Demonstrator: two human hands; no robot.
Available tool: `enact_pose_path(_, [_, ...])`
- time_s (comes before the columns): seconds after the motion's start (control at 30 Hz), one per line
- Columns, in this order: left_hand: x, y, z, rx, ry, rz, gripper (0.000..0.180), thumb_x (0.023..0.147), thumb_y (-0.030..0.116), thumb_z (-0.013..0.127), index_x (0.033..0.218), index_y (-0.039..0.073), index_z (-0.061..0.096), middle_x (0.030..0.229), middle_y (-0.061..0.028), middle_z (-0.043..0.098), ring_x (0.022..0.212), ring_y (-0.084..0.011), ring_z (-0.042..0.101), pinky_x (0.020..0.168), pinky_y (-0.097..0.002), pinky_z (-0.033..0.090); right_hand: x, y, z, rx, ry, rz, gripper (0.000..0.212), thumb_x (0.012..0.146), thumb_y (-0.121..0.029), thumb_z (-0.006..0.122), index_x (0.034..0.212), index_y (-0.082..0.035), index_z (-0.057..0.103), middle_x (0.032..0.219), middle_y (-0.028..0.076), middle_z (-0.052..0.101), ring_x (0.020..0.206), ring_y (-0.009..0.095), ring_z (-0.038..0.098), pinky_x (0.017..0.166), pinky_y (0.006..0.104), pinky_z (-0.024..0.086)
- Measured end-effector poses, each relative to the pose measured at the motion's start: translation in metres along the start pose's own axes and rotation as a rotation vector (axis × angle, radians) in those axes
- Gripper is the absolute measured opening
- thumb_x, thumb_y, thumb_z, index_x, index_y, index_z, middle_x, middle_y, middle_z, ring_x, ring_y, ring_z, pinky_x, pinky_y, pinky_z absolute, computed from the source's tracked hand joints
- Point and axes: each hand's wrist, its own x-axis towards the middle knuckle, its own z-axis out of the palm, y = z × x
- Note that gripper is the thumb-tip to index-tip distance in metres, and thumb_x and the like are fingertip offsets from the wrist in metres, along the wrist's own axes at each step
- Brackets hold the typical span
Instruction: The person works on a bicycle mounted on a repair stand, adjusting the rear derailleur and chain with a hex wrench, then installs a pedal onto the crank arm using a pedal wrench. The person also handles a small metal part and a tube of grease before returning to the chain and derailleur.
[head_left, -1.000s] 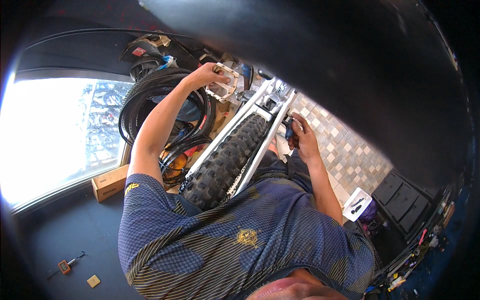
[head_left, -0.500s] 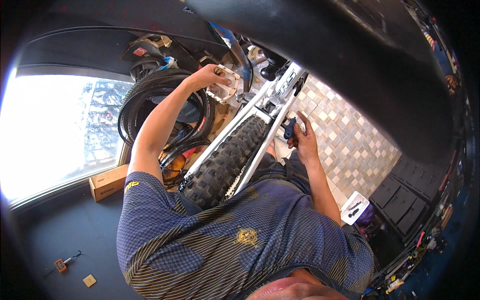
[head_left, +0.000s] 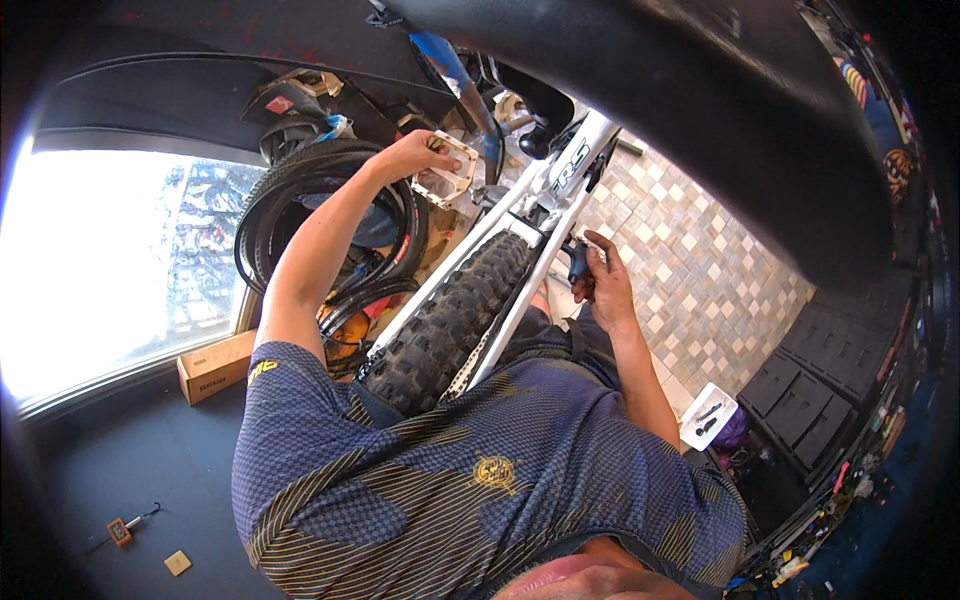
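My left hand (head_left: 425, 155) reaches to the far side of a white bicycle frame (head_left: 560, 183). Its fingers are closed on the edge of a pale metal platform pedal (head_left: 461, 180). On the frame's right side, my right hand (head_left: 608, 285) holds a small dark blue, black-ended tool (head_left: 577, 262) between thumb and fingers. That tool is close beside the frame's right rear tube; whether it touches is hard to tell. A knobbly black rear tyre (head_left: 450, 315) sits between the frame's two rear tubes, nearest my body.
Black tyres (head_left: 330, 215) are piled at the left by the bright window. A cardboard box (head_left: 217, 367) lies below them. A large black shape (head_left: 700, 120) spans the upper right. On the right stand a white tray (head_left: 708, 416) with small dark items and black panels (head_left: 800, 400).
The dark blue tool in my right hand has tilted more upright, and the fingers have shifted slightly around it. My left hand stays on the pedal.
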Motion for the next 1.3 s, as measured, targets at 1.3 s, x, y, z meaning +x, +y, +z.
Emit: enact_pose_path(1.3, [-0.005, 0.01, 0.003, -0.119, -0.052, 0.012, 0.031, 0.081, 0.016, 0.081, 0.071, 0.009, 0.052, 0.064, 0.006, 0.048, 0.054, -0.0055, 0.046, 0.049, -0.0248, 0.034, 0.014, 0.01, -0.026, -0.57, -0.091, -0.152, 0.051, 0.095, -0.021, 0.068, 0.141, -0.006, 0.051, 0.09, 0.004, 0.063, 0.08, 0.01, 0.059, 0.063, 0.0265, 0.053])
